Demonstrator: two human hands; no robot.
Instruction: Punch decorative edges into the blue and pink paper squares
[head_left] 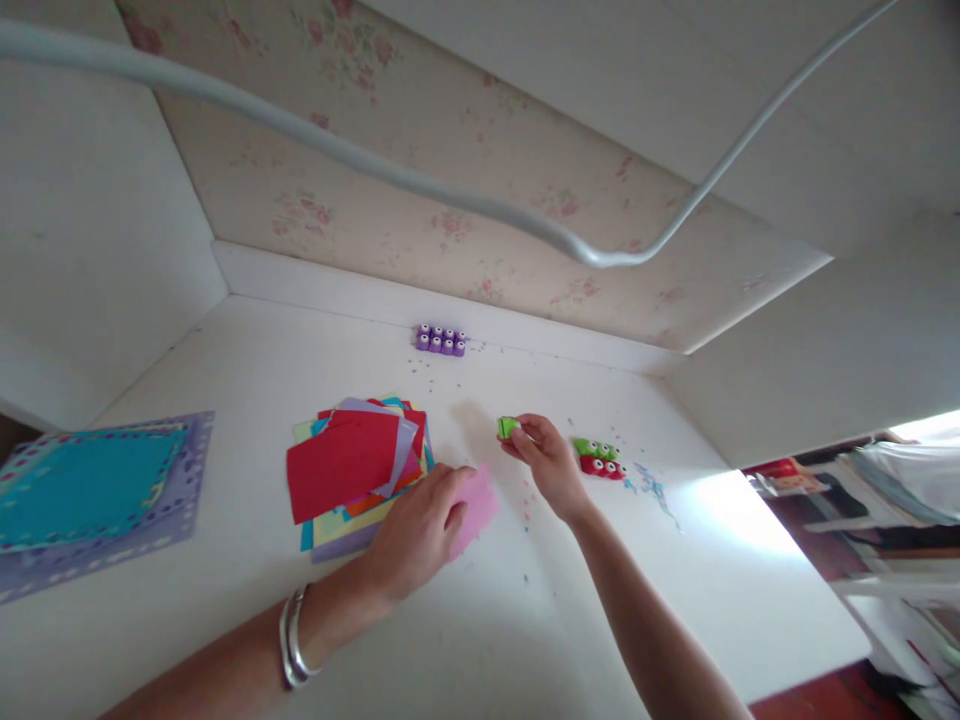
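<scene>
My left hand (420, 530), with bangles on its wrist, grips a small pink sheet of paper (478, 510) between thumb and fingers. To its right my right hand (550, 462) pinches a small green craft punch (507, 428) above the table, apart from the pink sheet. Beyond my left hand spreads a loose pile of coloured papers (352, 460), with a red sheet on top. Close to my right hand stand several green punches (597, 449) in a row, with red punches (602, 467) right in front of them.
Two rows of purple punches (440, 342) stand at the back of the white table (487, 640). At left lie larger blue and purple sheets (97, 490) with holes along their edges. Paper bits (654, 487) are scattered about. A white cable (360, 165) hangs across above.
</scene>
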